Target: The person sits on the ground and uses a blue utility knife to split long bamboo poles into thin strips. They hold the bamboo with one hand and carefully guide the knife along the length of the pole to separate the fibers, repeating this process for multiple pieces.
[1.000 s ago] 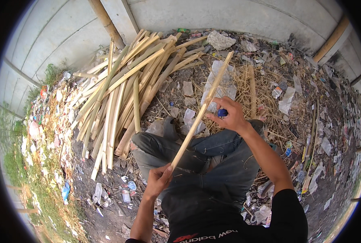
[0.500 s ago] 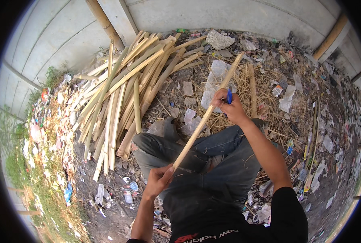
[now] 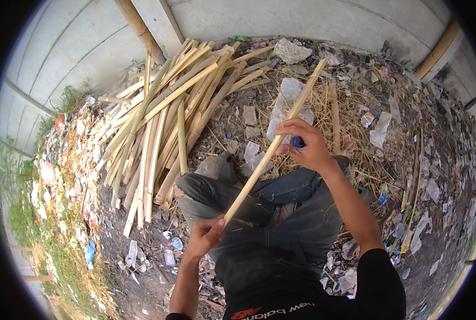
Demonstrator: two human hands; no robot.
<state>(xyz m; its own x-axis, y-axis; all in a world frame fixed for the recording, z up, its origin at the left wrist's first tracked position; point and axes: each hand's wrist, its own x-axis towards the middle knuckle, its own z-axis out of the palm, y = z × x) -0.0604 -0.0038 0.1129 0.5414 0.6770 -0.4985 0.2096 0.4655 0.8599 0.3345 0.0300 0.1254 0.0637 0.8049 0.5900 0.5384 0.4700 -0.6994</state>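
Left hand (image 3: 203, 238): pinching bamboo strip (image 3: 251, 182)
Right hand (image 3: 310, 151): curled round blue object (image 3: 299, 142)
Bamboo pile (image 3: 155, 128): view's 10 o'clock
Stone (image 3: 292, 52): 1 o'clock
Obstructing: legs (image 3: 208, 198) under strip

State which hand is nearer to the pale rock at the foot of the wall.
Right. The right hand is around the middle of the bamboo strip, on the near side of the pale rock; the left hand is farther off, at the strip's lower end.
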